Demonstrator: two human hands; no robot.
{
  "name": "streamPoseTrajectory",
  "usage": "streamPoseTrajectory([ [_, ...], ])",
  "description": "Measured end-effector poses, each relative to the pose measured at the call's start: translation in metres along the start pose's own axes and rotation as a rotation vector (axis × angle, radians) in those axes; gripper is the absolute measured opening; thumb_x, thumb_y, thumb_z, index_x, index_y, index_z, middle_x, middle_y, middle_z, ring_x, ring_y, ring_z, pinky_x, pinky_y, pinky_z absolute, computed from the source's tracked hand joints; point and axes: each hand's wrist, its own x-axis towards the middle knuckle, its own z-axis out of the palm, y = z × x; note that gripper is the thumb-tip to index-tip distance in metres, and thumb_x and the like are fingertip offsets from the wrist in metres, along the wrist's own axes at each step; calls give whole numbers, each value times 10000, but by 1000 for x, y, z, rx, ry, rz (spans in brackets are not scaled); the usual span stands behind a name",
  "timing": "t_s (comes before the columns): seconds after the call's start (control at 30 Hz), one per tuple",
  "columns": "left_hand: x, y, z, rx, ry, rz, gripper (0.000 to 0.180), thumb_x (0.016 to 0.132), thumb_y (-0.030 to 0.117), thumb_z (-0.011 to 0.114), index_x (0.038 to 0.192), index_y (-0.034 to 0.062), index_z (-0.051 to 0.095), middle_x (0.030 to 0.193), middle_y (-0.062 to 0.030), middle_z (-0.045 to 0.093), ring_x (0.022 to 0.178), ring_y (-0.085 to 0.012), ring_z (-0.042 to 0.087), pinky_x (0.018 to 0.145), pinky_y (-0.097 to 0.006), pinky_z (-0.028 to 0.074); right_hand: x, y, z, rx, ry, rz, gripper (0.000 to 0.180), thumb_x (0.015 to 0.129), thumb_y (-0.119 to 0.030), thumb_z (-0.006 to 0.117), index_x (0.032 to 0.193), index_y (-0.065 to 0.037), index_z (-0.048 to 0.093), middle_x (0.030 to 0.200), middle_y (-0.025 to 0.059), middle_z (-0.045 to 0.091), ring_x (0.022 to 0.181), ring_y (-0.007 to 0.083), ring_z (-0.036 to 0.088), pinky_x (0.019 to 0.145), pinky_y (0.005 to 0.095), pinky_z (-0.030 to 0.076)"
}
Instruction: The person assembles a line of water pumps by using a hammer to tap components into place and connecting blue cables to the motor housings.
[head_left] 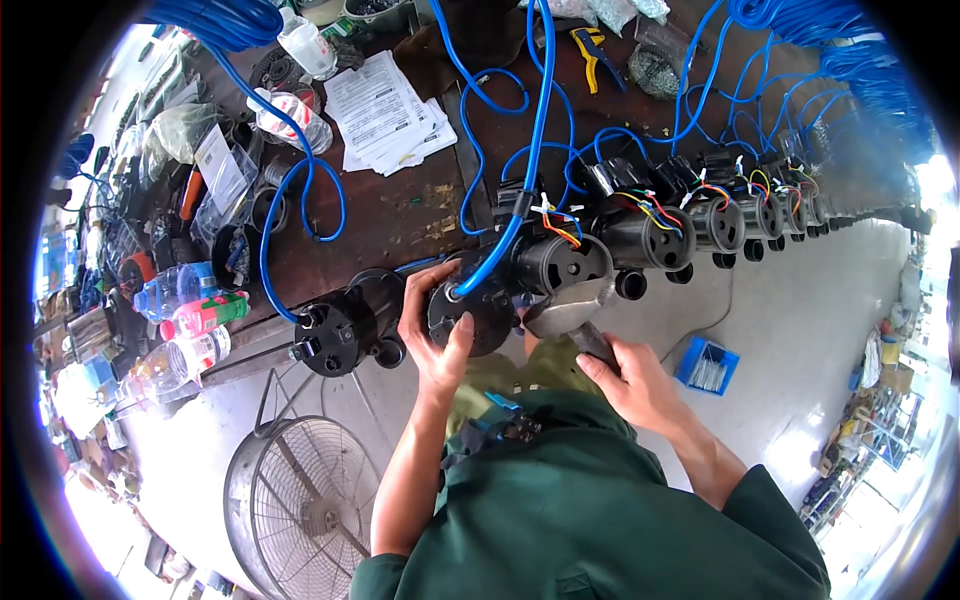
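Observation:
My left hand is wrapped round a black round cap on the end of a cylindrical housing. Its thumb presses on the cap's face, and a thick blue cable runs up out of it. In my right hand is a mallet, gripped by its dark handle. The pale mallet head is just right of the cap, in front of an open dark cylinder with coloured wires. Left of my left hand lies another black capped cylinder, also on a blue cable.
Several open cylinders with wires line the bench edge to the right. Papers, yellow-blue pliers and bottles lie on the brown bench. Below are a large fan and a blue bin.

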Motion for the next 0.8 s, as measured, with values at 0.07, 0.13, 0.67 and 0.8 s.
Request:
streamPoseTrajectory([
  [0.07, -1, -1, -1, 6, -2, 4, 697, 786, 440, 748, 1228, -91, 648, 1203, -186, 648, 1144, -287, 625, 1046, -412, 468, -1, 2, 6, 46, 14, 1, 336, 1045, -295, 670, 988, 33, 617, 617, 60, 464, 570, 133, 417, 528, 359, 358],
  [0.13, 0, 0, -1, 4, -11, -2, 693, 783, 435, 746, 1226, -90, 650, 1200, -187, 649, 1143, -287, 626, 1046, -410, 467, 1, 10, 1, 70, -23, 65, 319, 1037, -298, 673, 1004, 17, 634, 633, 109, 519, 556, 201, 482, 545, 389, 394],
  [0.67, -2, 10, -3, -44, -16, -47, 590, 748, 312, 748, 1208, -47, 660, 1132, -135, 631, 1086, -240, 624, 988, -360, 482, -12, -76, -15, -68, 252, -445, 217, 1002, -136, 703, 1113, 40, 644, 714, 157, 655, 608, 223, 630, 574, 366, 468],
  [0.8, 0, 9, -4, -32, -12, -21, 561, 726, 227, 771, 1208, -39, 661, 1115, -130, 646, 1072, -234, 647, 979, -354, 500, 10, -52, -1, -385, 160, -259, 236, 987, -206, 715, 1062, 0, 628, 720, 209, 666, 656, 435, 662, 569, 465, 494],
])
